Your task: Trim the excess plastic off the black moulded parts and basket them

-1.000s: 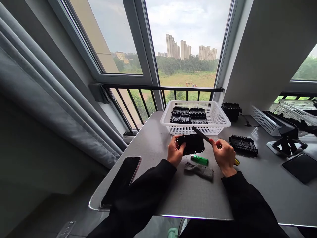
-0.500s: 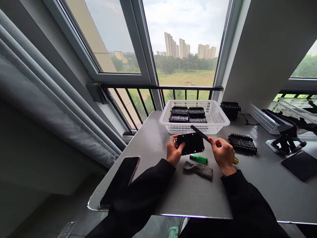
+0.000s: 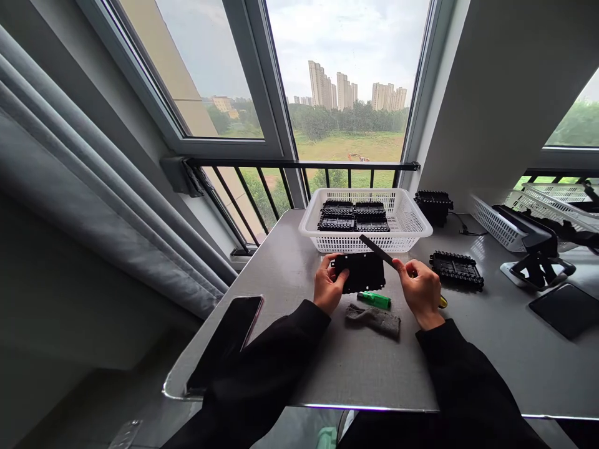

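Head view. The left hand [image 3: 329,285] pinches the black plate [image 3: 362,272] at its left end: the thumb presses on the near face and the fingers pass behind the upper left corner. The plate extends to the right of the left hand, its broad face turned to the camera. The right hand [image 3: 420,290] is closed around the handle of the file [image 3: 375,249]. The blade points forward and to the left of the right hand, across the upper right corner of the plate; contact between the two cannot be told. The yellow end [image 3: 442,302] of the handle protrudes on the right side of the right hand.

Between the hands, just below the plate, the green lighter [image 3: 374,300] lies on the worktop [image 3: 355,374]. Nearer the body than the lighter lies the grey cloth [image 3: 373,319]. Beyond both hands stands the white basket [image 3: 402,242]; black parts [image 3: 337,223] lie in two rows in its left portion. To the right of the right hand, another black part [image 3: 457,270] rests on the worktop. Farther right is the stand [image 3: 538,274]. To the left of the left hand and nearer the body lies the phone [image 3: 227,340], partly covered by the left sleeve [image 3: 266,355].
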Available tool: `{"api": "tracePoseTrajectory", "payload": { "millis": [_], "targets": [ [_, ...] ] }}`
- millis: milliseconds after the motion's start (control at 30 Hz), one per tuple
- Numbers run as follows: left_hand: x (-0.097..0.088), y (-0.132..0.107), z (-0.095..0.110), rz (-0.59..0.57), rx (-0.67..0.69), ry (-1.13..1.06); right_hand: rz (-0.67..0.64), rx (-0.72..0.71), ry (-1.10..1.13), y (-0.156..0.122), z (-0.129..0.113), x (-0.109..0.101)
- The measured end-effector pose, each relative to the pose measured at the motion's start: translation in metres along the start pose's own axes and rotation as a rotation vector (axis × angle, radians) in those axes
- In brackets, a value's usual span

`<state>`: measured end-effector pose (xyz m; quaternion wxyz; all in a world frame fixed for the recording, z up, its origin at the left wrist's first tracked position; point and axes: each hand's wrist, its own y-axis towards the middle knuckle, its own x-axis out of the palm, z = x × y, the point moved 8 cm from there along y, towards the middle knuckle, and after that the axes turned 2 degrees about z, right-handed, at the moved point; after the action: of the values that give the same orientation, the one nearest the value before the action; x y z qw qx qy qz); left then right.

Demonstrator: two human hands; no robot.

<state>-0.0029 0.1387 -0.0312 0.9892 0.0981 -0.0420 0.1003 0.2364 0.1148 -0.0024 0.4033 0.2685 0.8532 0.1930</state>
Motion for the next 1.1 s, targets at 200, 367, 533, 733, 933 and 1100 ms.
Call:
{"api": "tracePoseTrajectory", "payload": {
  "millis": [200,367,533,733,933,1100],
  "targets": [
    [0.001,0.000,0.000,-0.029,0.009,0.011,-0.034,-0.042,0.014,-0.006,-0.006,0.008],
    [-0.001,0.001,-0.002,-0.015,0.036,0.037,0.014,0.018,-0.004,-0.002,0.003,0.000],
    [0.001,-0.001,-0.004,-0.028,0.006,0.048,-0.104,-0.164,0.093,-0.013,-0.022,0.016],
    [0.002,-0.001,-0.004,-0.022,-0.033,-0.009,-0.009,-0.084,0.020,-0.007,-0.008,0.005],
    [0.006,-0.005,-0.001,-0.052,-0.004,0.010,-0.065,-0.221,0.090,-0.017,-0.029,0.012],
    [0.004,-0.006,0.002,-0.034,-0.036,-0.030,-0.038,-0.127,0.015,-0.009,-0.016,0.007]
  ]
}}
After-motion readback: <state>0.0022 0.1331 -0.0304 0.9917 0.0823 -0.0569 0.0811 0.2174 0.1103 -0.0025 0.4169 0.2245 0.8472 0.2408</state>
